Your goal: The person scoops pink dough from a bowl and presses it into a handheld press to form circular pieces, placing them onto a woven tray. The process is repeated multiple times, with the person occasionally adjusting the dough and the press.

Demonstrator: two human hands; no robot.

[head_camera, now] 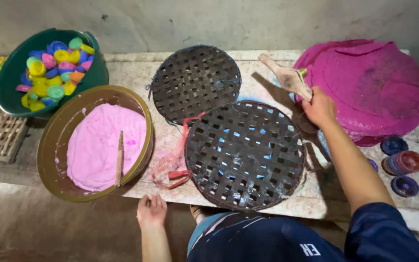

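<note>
Magenta sheets [369,87], thin and round, lie stacked at the right end of the surface [316,199]. The person's right hand [320,109] is closed around the handle of a flat wooden paddle [287,76], whose blade points up and left over the stone top, just beside the stack. The left hand [152,210] rests on the near edge of the surface with fingers loosely spread, holding nothing.

Two dark woven round trays sit in the middle: the near tray [246,155] overlaps the far tray [196,82]. Both show bare lattice, with no dough on them. A brass-coloured basin [59,131] at the left holds a large mass of pale pink dough [105,145], with a wooden stick [120,159] lying on it. Behind it, a green tub [13,73] is filled with small coloured cups [56,68]. A few purple and red cups [402,162] stand at the right edge, near the stack.

Judged from the layout, part of the work is done: several sheets are already stacked. Much remains, since the basin is still largely full and both trays are unloaded.
</note>
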